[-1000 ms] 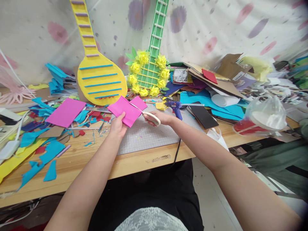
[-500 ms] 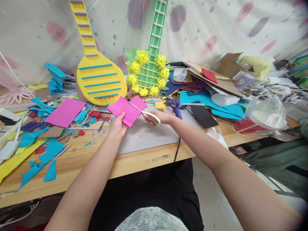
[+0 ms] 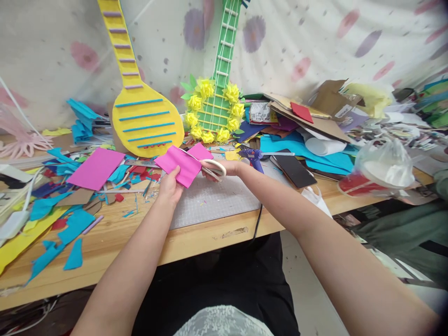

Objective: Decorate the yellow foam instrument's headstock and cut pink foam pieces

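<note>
My left hand pinches the near edge of a bright pink sheet, thumb on top. Around the white handles of a pair of scissors my right hand is closed. The scissor blades reach into the sheet from the right, and the cut splits off a pink flap at its far right side. Both hands are above a grey cutting mat. A second pink sheet lies flat to the left, on top of scraps.
Behind stand a yellow paper guitar and a green one ringed with yellow flowers. A glue gun, a phone and a red-and-white bucket are to the right. Blue scraps litter the left side.
The scissors have moved slightly left, deeper into the pink sheet, and their handles have changed angle. The flap beyond the blades looks more separated. My left hand keeps its hold.
</note>
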Tool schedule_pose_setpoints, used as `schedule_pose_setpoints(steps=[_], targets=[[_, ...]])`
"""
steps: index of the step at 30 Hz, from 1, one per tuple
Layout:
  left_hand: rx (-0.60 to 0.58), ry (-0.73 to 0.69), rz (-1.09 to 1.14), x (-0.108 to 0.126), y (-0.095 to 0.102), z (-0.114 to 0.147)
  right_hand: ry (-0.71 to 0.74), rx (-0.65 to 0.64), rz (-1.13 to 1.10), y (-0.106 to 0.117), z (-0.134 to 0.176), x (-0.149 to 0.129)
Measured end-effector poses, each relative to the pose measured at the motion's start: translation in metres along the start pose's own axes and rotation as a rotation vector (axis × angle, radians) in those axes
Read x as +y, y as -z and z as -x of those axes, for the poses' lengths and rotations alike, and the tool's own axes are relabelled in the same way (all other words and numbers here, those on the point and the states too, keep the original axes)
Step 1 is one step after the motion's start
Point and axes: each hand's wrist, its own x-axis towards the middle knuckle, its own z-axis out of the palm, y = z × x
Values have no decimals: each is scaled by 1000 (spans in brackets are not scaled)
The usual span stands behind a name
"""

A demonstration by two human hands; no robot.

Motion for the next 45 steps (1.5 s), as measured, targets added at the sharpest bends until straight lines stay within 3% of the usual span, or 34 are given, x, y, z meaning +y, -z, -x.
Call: schedule_pose_setpoints(steps=[15, 45], targets=[[-79, -90, -25, -4, 3, -2, -7, 3, 16, 5, 4, 1], [6, 3, -5, -5, 1, -2, 18, 143, 51, -4, 2, 6]])
